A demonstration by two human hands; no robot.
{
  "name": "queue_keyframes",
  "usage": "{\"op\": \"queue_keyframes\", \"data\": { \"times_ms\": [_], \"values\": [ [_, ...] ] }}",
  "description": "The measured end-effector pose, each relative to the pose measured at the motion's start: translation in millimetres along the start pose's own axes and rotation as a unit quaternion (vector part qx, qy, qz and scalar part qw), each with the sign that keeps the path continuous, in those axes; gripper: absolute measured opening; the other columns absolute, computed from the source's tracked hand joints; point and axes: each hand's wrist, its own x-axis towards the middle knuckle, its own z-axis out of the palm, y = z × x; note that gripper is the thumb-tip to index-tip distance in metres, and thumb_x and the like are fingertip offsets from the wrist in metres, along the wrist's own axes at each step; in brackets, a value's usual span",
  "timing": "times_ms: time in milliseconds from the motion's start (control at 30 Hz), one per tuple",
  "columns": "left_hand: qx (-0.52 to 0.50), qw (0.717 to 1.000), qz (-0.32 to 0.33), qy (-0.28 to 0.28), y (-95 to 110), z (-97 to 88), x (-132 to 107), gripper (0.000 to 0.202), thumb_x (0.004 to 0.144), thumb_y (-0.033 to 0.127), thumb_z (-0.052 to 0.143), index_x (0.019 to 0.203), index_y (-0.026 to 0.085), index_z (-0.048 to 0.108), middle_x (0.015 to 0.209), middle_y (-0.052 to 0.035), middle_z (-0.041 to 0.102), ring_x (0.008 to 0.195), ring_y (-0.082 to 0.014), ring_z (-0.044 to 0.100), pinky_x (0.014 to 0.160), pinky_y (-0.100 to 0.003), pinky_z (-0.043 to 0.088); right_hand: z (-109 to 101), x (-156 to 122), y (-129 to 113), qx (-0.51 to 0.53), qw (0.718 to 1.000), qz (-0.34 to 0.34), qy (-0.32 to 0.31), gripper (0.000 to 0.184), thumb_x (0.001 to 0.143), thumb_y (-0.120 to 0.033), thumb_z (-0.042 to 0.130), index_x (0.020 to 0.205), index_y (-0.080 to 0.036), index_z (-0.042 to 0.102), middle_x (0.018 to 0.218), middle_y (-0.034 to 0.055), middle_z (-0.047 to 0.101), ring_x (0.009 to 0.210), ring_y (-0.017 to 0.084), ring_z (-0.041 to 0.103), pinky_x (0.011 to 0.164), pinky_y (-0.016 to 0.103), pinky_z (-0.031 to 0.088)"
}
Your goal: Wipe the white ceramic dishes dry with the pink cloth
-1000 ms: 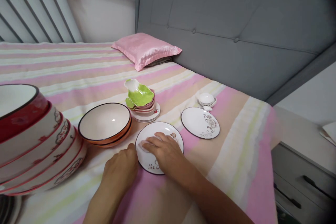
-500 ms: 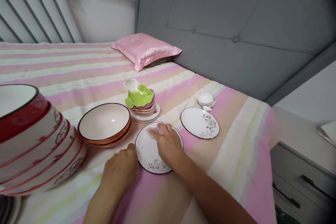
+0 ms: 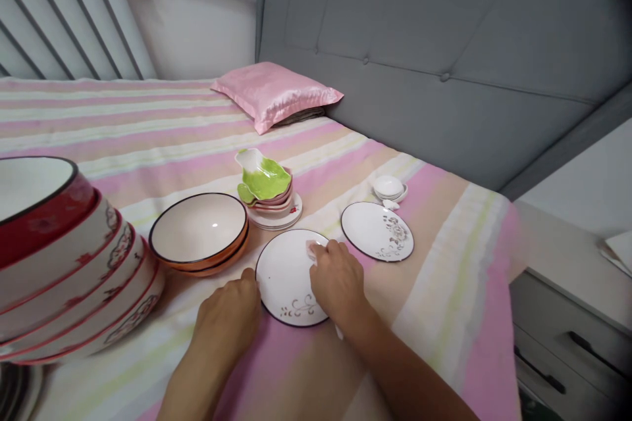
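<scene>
R hand [image 3: 338, 277] w/ pinkish wad [image 3: 311, 249] on rnd, glossy, dk-rimmed plate [image 3: 284, 271].

Striped bed [image 3: 444, 270] | pink pillow [image 3: 276, 92] | bowl stack [image 3: 74, 270] | orange bowls [image 3: 200, 230] | dish stack [image 3: 266, 181] | two flowered plates [image 3: 286, 266] | small white pieces [image 3: 388, 185]

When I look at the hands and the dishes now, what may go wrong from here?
The plate lies on a bed cover, so it might tip or slide if the right hand presses its edge; the left hand is at the opposite rim.

The left hand is also near the orange bowls and might knock them.

The tall bowl stack could topple if the bed shifts.
</scene>
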Motion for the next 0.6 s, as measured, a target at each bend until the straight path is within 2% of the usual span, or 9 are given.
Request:
{"op": "queue_keyframes", "data": {
  "times_ms": [133,300,433,600],
  "values": [
    [-0.002,1.000,0.002,0.002,0.6,-0.5,-0.2,0.027,0.087,0.017,0.025,0.095,0.014,0.050,0.089,-0.0168,0.066,0.088,-0.0365,0.064,0.069,-0.046,0.046,-11.5,-5.7,-1.7,-0.009,0.999,0.033,-0.037,0.023,0.082,-0.017,0.046,0.099,-0.017,0.061,0.092,0.0087,0.064,0.091,0.023,0.058,0.069,0.031,0.039],
    [-0.002,1.000,-0.003,0.002,1.1,0.4,0.2,0.027,0.087,0.016,0.026,0.096,0.014,0.050,0.091,-0.0175,0.066,0.089,-0.0359,0.064,0.069,-0.046,0.046,-21.7,-10.2,-2.3,-0.007,0.996,0.013,-0.087,0.024,0.078,-0.018,0.046,0.099,-0.016,0.057,0.087,0.0080,0.067,0.084,0.023,0.063,0.064,0.030,0.037],
    [0.002,1.000,-0.002,0.005,1.0,1.1,0.4,0.026,0.086,0.015,0.027,0.097,0.013,0.051,0.092,-0.0178,0.066,0.089,-0.0354,0.064,0.070,-0.046,0.046,-27.7,-12.1,1.9,0.002,0.991,-0.039,-0.128,0.022,0.074,-0.022,0.047,0.091,-0.017,0.059,0.081,0.0088,0.068,0.077,0.024,0.063,0.062,0.030,0.036],
    [0.006,1.000,0.007,0.000,1.0,0.2,-0.4,0.030,0.087,0.015,0.025,0.101,0.010,0.050,0.091,-0.0195,0.066,0.088,-0.0364,0.064,0.069,-0.046,0.045,-25.7,-15.4,4.9,0.062,0.975,-0.155,-0.145,0.021,0.070,-0.027,0.052,0.086,-0.020,0.062,0.078,0.0057,0.068,0.074,0.022,0.061,0.063,0.029,0.036]
  ]
}}
